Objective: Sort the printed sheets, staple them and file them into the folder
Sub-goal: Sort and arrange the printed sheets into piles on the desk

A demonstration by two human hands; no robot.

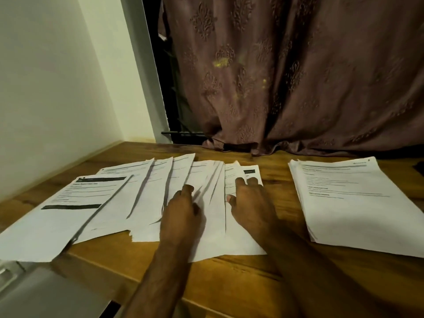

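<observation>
Near left corner: a pale grey flat object (46, 292), partly out of view, identity not clear; it lies at the near edge of the brown wood-grain tabletop (229, 278). Two bare forearms enter from the near edge and reach away from the camera. Left hand (183, 210) rests palm-down on the fanned row of white printed sheets (146, 198), fingers extended and fairly flat, pressing on the paper near the middle of the fan; nothing is gripped. Right hand (250, 203) lies just right of the left hand, also palm-down, fingers straight and spread a little, tips touching the rightmost sheets of the fan, thumb out to the left; it holds nothing either. The fan runs from near left to the centre of the table, sheets overlapping one another edge over edge, text lines and dark header bars visible but blurred and not readable. The leftmost sheet overhangs toward the near left. Well apart to the right, a squared stack of white printed sheets (353, 203) lies flat on the tabletop, its top page showing faint text. At the far right edge, a small dark object (418, 167), cut off by the frame. Beyond the table: a dusty-pink patterned curtain (286, 76) hangs down to the far table edge; a cream painted wall (50, 88) stands to the left.
</observation>
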